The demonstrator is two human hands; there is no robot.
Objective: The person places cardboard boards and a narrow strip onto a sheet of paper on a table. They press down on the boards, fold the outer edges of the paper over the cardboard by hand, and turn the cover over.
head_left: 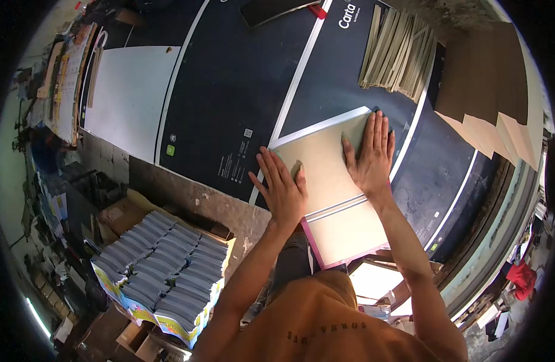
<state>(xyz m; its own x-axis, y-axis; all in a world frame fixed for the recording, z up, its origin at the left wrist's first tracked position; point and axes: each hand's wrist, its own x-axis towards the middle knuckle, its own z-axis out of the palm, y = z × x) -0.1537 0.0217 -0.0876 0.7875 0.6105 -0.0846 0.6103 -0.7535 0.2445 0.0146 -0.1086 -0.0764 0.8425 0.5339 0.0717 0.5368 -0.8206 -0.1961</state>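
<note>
A book cover lies inside-up at the table's near edge, its lower part reaching past the edge toward my body. It has cream boards, a narrow spine strip across it, a pale folded edge at the far end and pink edging at the near end. My left hand rests flat at its left side, fingers apart near the far left corner. Over on the right side, my right hand presses flat on the board, thumb out and fingers stretched toward the far right corner. Neither hand grips anything.
Dark printed sheets cover the table. A bundle of thin board strips lies at the back right, beside stacked brown boards. A dark phone-like slab is at the back. Lower left stands a box of grey stacked pieces.
</note>
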